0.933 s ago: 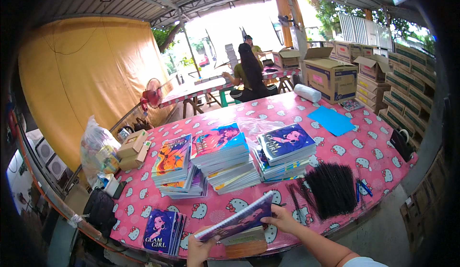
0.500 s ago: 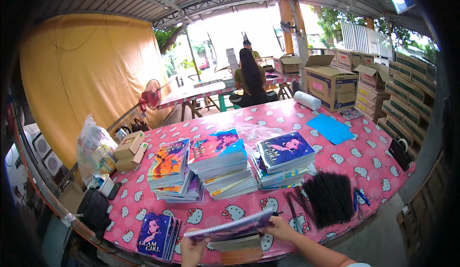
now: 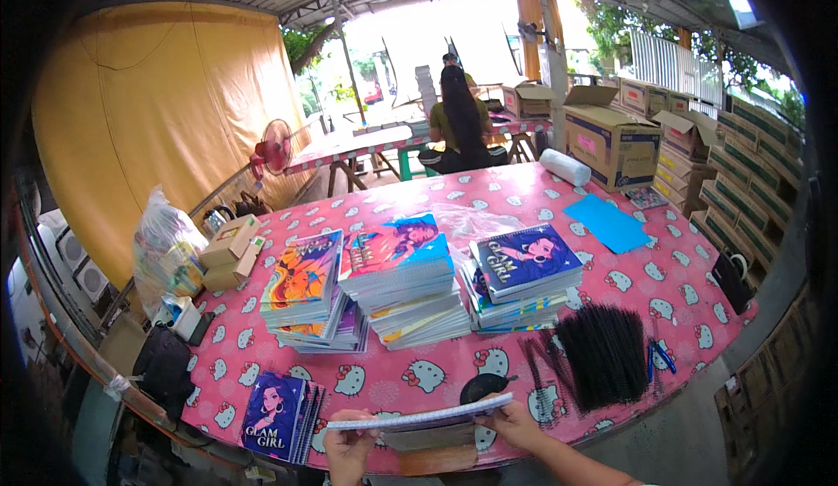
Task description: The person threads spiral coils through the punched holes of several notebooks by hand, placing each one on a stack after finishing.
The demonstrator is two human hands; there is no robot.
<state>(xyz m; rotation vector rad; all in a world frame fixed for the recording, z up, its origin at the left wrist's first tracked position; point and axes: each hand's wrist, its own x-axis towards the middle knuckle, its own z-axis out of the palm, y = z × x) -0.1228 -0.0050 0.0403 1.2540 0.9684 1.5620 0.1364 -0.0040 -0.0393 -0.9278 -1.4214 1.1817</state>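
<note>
Near the table's front edge, my left hand [image 3: 350, 451] and my right hand [image 3: 509, 425] grip a notebook [image 3: 419, 420] by its two ends. It is seen almost edge-on, so its cover is hidden. Just behind it, partly covered, is a dark rounded object [image 3: 483, 387] whose kind I cannot make out. A grey and brown block [image 3: 439, 460] sits below the notebook at the edge. Left of my left hand lies an overlapping row of purple spiral notebooks [image 3: 276, 416]. Past my right hand is a heap of black spiral binding coils [image 3: 601, 355].
Farther back stand an orange notebook stack [image 3: 301, 281], a taller middle stack [image 3: 401, 259] and a purple-topped stack [image 3: 528, 263]. Blue pens [image 3: 661, 359], a blue sheet [image 3: 608, 222] and a plastic roll [image 3: 564, 167] lie to the right. Cartons [image 3: 611, 146] rise beyond; people sit at a far table.
The notebook has tilted from showing some of its purple cover to nearly edge-on, its right end slightly lower. The dark rounded object now shows behind it. Both hands keep their grip.
</note>
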